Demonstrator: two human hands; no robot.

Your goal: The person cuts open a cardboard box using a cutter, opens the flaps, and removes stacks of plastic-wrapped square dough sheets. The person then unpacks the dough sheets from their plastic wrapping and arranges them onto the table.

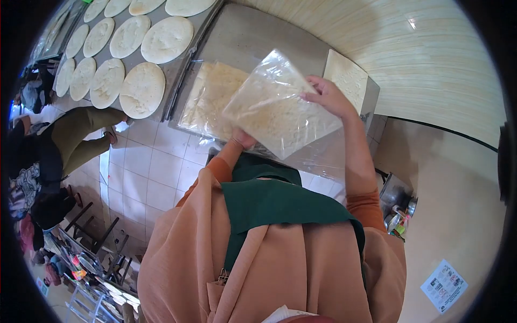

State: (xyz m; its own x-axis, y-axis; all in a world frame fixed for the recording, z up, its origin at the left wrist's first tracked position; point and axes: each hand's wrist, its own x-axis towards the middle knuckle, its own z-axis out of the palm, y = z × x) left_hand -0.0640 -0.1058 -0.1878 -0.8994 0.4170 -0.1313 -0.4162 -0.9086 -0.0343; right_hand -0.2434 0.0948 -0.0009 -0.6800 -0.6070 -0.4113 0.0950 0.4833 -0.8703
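A clear plastic bag with a flat, pale square of bread (285, 110) inside is held up, tilted, above the metal table. My right hand (327, 97) is closed on the bag's upper right edge, thumb and fingers pinching it. At the lower left edge my left hand (245, 138) grips the same bag; its fingertips are partly hidden beneath it. Left of this bag, more bagged flatbread (207, 102) lies on the table near my left hand. An unbagged square flatbread (346, 78) lies at the table's right end, beyond my right hand.
A metal table (253, 27) stands before me against a wood-patterned wall (409, 54). Rows of round flatbreads (142, 90) cover another table at the left. A person in olive trousers (81, 134) is at the far left. Metal pots (396, 196) stand low at the right.
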